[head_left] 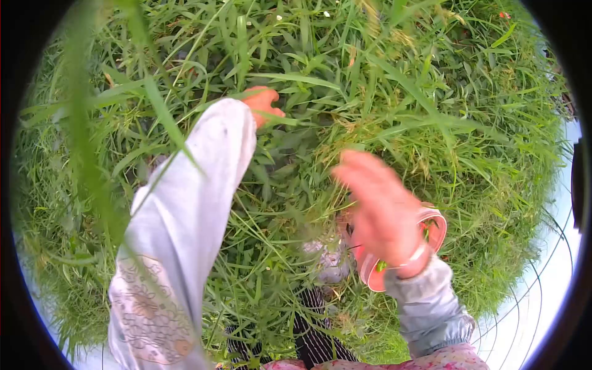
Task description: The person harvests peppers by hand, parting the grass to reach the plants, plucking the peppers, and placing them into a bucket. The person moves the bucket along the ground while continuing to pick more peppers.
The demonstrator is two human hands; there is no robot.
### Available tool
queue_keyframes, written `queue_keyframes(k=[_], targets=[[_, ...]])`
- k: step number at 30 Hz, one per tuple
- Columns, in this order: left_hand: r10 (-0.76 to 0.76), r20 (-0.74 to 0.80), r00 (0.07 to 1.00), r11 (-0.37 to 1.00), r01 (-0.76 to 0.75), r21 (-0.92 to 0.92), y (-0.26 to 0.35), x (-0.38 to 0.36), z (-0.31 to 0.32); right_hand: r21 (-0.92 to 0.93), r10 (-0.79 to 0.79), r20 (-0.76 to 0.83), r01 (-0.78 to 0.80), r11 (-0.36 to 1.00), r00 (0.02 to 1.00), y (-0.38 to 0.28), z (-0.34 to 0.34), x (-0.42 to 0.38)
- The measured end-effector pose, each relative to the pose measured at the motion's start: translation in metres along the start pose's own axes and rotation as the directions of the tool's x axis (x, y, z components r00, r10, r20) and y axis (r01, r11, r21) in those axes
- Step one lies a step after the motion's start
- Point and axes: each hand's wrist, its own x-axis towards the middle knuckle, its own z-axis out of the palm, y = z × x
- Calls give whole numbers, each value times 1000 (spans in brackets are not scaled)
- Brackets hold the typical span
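My left hand (263,106) reaches forward into the leafy green plants (296,148). Its visible fingers are curled in among the leaves, and whatever they grip is hidden. My right hand (382,206), blurred by motion, passes over a pink container (438,228) with a pale rim. The fingers of that hand look stretched out, and nothing shows in them. Small bright green pieces (381,266) show at the container's opening, too small to name; my right hand and wrist cover much of it.
Tall grass (493,142) surrounds both hands, and blurred blades (86,123) hang close to the camera at left. My legs in dark striped trousers (314,327) stand below. A pale lump (333,262) lies beside the container. A small red spot (504,15) shows far right.
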Motion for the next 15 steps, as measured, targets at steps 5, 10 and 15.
queue_keyframes(k=[5,10,15], targets=[[-227,107,968,965,208,159,13,-3,56,-153,91,513,-14,988,853,70,139,-4],[-324,354,877,916,198,348,-3,-6,77,-544,614,688,-286,789,387,164,142,-39],[-160,629,761,800,-273,534,-50,-25,121,-584,618,580,-259,770,530,193,115,-109]])
